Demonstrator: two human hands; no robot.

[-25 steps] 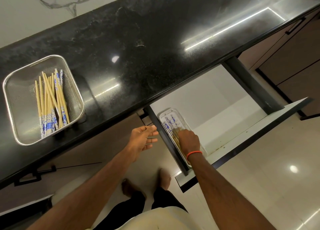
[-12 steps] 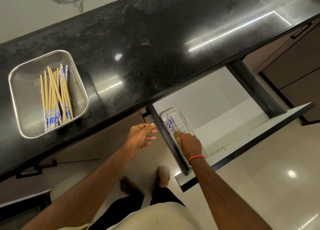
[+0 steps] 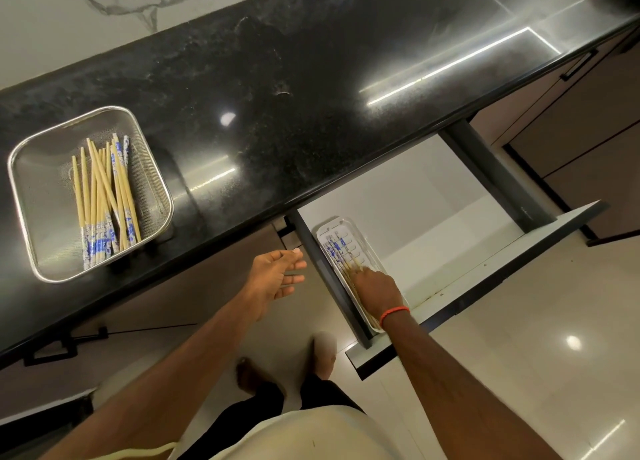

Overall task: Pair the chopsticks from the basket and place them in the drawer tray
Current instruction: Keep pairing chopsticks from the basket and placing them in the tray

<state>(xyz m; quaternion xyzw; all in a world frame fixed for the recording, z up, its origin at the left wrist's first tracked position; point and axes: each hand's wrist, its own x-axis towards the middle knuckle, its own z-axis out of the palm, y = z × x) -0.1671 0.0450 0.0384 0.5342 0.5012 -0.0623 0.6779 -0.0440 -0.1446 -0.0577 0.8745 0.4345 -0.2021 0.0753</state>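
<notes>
A steel mesh basket (image 3: pixel 157 185) stands on the black counter at the left and holds several bamboo chopsticks (image 3: pixel 104 196) with blue-and-white ends. In the open drawer (image 3: pixel 433 217) a white ridged tray (image 3: pixel 367 248) lies along the left wall with several chopsticks (image 3: pixel 337 248) in it. My right hand (image 3: pixel 375 288), an orange band at its wrist, is down in the tray with fingers curled on the near ends of those chopsticks. My left hand (image 3: pixel 273 276) hangs open and holds nothing in front of the cabinet, left of the drawer.
The glossy black counter (image 3: pixel 294 95) runs across the view, with a marble wall behind. The drawer front (image 3: pixel 485 279) juts out over the pale tiled floor. Closed cabinet doors (image 3: pixel 588 130) are at the right. My feet (image 3: pixel 322 352) stand below the drawer corner.
My right hand stays on the chopsticks in the tray, with its fingers stretched slightly further forward. The left hand holds its place. The camera view has shifted a little.
</notes>
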